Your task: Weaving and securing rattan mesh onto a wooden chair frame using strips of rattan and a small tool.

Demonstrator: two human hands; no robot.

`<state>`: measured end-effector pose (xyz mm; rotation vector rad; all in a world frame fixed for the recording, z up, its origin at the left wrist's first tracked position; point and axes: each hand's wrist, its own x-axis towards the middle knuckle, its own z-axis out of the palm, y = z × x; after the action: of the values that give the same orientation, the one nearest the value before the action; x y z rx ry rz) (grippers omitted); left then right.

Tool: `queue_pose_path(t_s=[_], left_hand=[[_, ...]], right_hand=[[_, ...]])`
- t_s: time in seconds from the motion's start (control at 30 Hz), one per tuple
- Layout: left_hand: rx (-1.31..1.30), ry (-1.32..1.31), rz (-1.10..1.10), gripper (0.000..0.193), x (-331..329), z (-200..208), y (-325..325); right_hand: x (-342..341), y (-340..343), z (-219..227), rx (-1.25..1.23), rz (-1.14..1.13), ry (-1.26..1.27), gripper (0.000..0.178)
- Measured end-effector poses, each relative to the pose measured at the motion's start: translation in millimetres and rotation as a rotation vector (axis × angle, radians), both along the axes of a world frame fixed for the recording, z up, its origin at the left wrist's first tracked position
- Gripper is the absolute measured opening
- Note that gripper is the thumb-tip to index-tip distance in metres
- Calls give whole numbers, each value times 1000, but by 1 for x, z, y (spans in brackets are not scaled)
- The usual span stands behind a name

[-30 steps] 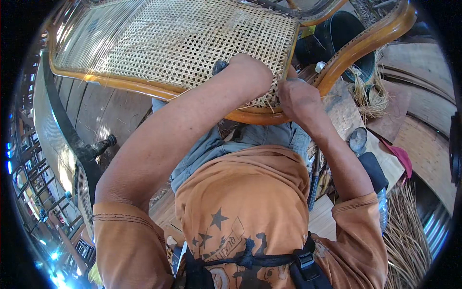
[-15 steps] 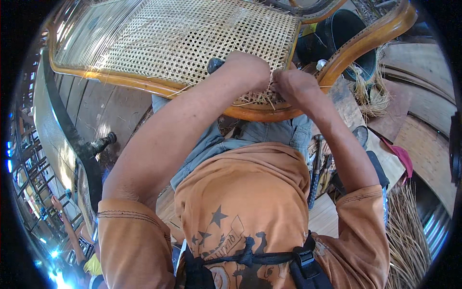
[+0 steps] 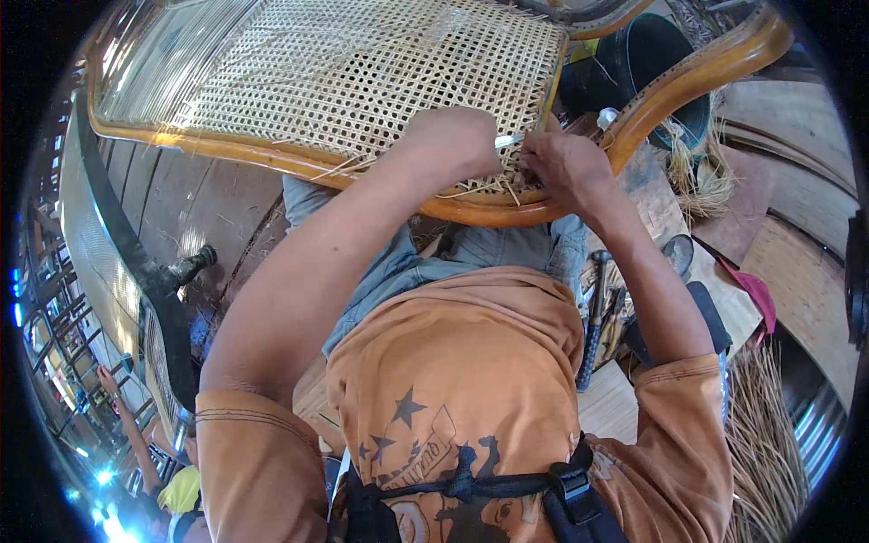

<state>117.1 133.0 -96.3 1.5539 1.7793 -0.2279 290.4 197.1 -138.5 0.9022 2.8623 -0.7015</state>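
Note:
A woven cane panel (image 3: pixel 362 86) in a varnished wooden chair frame (image 3: pixel 507 214) lies across my lap. Over its near right corner, my left hand (image 3: pixel 457 140) is closed round a hand tool; its pale, shiny blade-like tip (image 3: pixel 509 141) sticks out toward my right hand. The tool's handle is hidden in the fist. My right hand (image 3: pixel 568 165) is closed beside that tip, knuckles up, at the frame's corner. Its fingertips are hidden, so what they pinch cannot be made out. Loose cane ends (image 3: pixel 493 185) poke up below both hands.
A dark bucket (image 3: pixel 652 68) lies at the far right, with cane strands (image 3: pixel 701 185) spilling beside it. Long-handled tools (image 3: pixel 595 317) rest right of my lap. A cane bundle (image 3: pixel 765 443) lies lower right. Another caned frame (image 3: pixel 100 244) stands left, with a person's arm (image 3: pixel 136 434) beyond it.
My left hand has turned and shifted slightly left; the tool's dark handle end is now hidden and its pale tip shows. My right hand has moved slightly right, widening the gap between hands.

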Motion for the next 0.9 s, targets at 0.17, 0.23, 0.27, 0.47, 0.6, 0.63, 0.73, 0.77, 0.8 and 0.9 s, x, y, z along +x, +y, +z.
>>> queue_pose_path(t_s=[0.17,0.23,0.27,0.47,0.6,0.63,0.73,0.77,0.8,0.9], left_hand=[[-71,20,36,30,6,-12,7],[-126,-100,-66,31,3,-16,9],[-129,-95,-60,31,-3,-15,7],[-257,-223,92,36,-33,-3,-27],[-256,-139,3,31,-36,13,-58],[-207,-73,24,33,-38,19,-64],[-9,7,190,47,-43,28,-54],[13,-11,285,50,-45,28,-45],[114,-12,199,52,-35,23,-38],[70,23,11,49,-13,8,-22]], right_hand=[[-3,7,7,-39,20,-86,11],[-6,14,12,-43,46,-34,12],[-6,22,15,-39,53,-142,11],[-16,27,16,17,188,-280,11],[-11,18,8,191,200,-225,12],[-9,19,7,224,190,-177,12],[-5,23,9,51,187,-201,13],[-5,22,10,2,151,-180,12],[-5,23,12,-50,114,-181,12],[-7,24,19,-20,122,-239,10]])
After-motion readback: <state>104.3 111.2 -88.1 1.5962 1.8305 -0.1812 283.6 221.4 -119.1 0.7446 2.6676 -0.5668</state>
